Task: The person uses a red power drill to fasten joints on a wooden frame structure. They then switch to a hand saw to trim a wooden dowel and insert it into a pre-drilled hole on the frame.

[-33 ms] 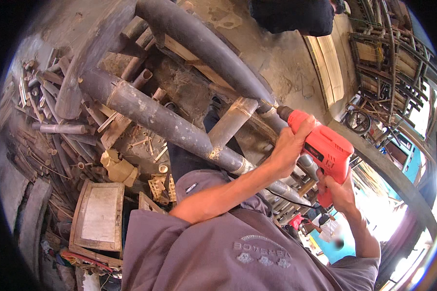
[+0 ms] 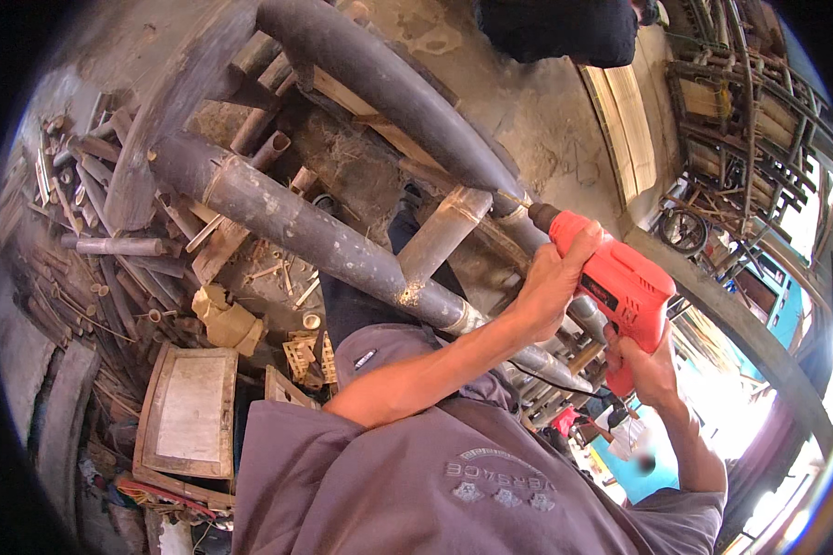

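Note:
A red power drill [image 2: 627, 277] is held in both hands, tilted across the bamboo frame. My left hand [image 2: 553, 282] is closed around the drill's front body, just behind its dark chuck [image 2: 541, 215]. On the handle, my right hand [image 2: 646, 365] is wrapped with its fingers near the trigger. A thin drill bit [image 2: 512, 197] points at the joint where a thick dark bamboo pole [image 2: 407, 97] meets a short bamboo crosspiece [image 2: 444, 233]. Whether the bit has entered the bamboo, I cannot tell. A second long bamboo pole [image 2: 315, 231] runs parallel, nearer me.
Cut bamboo pieces [image 2: 111, 245] are heaped at the left. A wooden cabinet [image 2: 190, 412] stands at the lower left. Someone in dark clothing [image 2: 560, 28] is at the top. Bamboo furniture frames [image 2: 750, 102] are stacked at the far right, near a wheel [image 2: 683, 229].

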### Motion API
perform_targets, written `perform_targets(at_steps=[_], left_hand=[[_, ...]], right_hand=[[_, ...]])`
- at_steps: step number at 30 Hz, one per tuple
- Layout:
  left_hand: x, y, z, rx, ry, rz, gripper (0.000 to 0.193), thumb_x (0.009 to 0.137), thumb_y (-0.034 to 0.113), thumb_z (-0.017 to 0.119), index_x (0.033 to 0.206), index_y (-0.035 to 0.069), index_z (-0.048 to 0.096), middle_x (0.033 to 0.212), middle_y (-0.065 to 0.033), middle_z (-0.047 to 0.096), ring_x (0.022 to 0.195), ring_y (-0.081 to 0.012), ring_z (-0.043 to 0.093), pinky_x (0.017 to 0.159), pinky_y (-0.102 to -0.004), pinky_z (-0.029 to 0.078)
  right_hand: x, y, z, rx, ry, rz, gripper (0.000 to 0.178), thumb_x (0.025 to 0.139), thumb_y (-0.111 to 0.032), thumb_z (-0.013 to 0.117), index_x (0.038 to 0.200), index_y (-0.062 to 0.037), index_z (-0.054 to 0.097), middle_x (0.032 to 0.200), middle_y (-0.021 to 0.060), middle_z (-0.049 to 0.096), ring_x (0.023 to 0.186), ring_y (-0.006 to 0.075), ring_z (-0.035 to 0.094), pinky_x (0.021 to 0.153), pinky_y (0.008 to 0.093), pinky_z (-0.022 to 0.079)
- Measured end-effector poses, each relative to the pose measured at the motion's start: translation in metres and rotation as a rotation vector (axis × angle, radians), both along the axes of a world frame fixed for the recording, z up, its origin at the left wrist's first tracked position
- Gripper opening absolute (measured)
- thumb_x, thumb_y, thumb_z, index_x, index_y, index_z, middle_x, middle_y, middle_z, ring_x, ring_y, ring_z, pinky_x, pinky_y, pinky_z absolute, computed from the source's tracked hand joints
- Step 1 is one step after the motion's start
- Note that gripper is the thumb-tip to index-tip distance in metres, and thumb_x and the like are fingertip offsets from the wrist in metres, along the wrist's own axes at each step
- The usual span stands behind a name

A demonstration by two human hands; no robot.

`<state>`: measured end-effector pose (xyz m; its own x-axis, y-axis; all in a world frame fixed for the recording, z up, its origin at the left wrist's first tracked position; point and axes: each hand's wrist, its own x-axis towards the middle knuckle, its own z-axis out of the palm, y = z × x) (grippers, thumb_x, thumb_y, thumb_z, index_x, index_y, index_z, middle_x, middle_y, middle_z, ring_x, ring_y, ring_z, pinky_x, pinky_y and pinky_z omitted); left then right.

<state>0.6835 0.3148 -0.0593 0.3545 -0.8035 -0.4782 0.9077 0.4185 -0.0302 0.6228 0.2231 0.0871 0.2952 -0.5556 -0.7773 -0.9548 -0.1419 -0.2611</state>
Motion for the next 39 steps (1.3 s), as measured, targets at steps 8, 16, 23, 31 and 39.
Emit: perform_targets(at_steps=[8, 16, 23, 31, 39], left_hand=[[-0.009, -0.003, -0.022, -0.077, 0.037, -0.045, 0.047, 0.095, 0.048, 0.053, 0.108, 0.003, 0.059, 0.100, -0.0028, 0.060, 0.094, -0.0095, 0.055, 0.083, -0.0291, 0.044], [0.001, 0.004, -0.021, -0.080, 0.069, -0.067, 0.047, 0.095, 0.048, 0.052, 0.107, 0.004, 0.058, 0.100, -0.0037, 0.061, 0.095, -0.0113, 0.057, 0.084, -0.0303, 0.045], [0.009, 0.006, -0.043, -0.047, 0.120, -0.006, 0.051, 0.094, 0.052, 0.050, 0.108, 0.004, 0.059, 0.099, -0.0055, 0.063, 0.091, -0.0146, 0.061, 0.079, -0.0322, 0.050], [0.005, 0.003, -0.059, -0.098, 0.109, 0.081, 0.058, 0.090, 0.059, 0.053, 0.112, 0.006, 0.058, 0.103, -0.0043, 0.062, 0.094, -0.0145, 0.058, 0.081, -0.0333, 0.046], [-0.001, 0.002, -0.032, -0.145, 0.086, 0.056, 0.050, 0.095, 0.052, 0.049, 0.113, 0.006, 0.057, 0.108, -0.0064, 0.063, 0.102, -0.0171, 0.062, 0.091, -0.0380, 0.048]], right_hand=[[0.018, 0.006, 0.000, 0.066, 0.059, -0.002, 0.031, 0.074, 0.004, 0.052, 0.105, -0.0005, 0.049, 0.077, 0.0062, 0.056, 0.053, 0.0130, 0.052, 0.049, 0.0289, 0.045], [0.023, 0.014, -0.003, 0.005, 0.027, 0.036, 0.024, 0.074, 0.002, 0.053, 0.098, 0.0008, 0.052, 0.070, 0.0062, 0.056, 0.051, 0.0127, 0.051, 0.046, 0.0277, 0.043], [0.038, 0.018, -0.028, -0.024, 0.107, 0.086, 0.012, 0.074, -0.002, 0.057, 0.086, 0.0001, 0.057, 0.060, 0.0018, 0.053, 0.050, 0.0110, 0.050, 0.047, 0.0264, 0.040], [0.035, 0.007, -0.044, 0.089, 0.089, 0.138, 0.010, 0.073, -0.010, 0.057, 0.078, -0.0022, 0.056, 0.060, 0.0014, 0.052, 0.051, 0.0104, 0.048, 0.048, 0.0268, 0.040], [0.020, 0.011, -0.017, 0.076, 0.053, 0.062, 0.019, 0.073, -0.008, 0.055, 0.091, -0.0035, 0.054, 0.067, 0.0015, 0.050, 0.050, 0.0099, 0.046, 0.046, 0.0266, 0.040]])
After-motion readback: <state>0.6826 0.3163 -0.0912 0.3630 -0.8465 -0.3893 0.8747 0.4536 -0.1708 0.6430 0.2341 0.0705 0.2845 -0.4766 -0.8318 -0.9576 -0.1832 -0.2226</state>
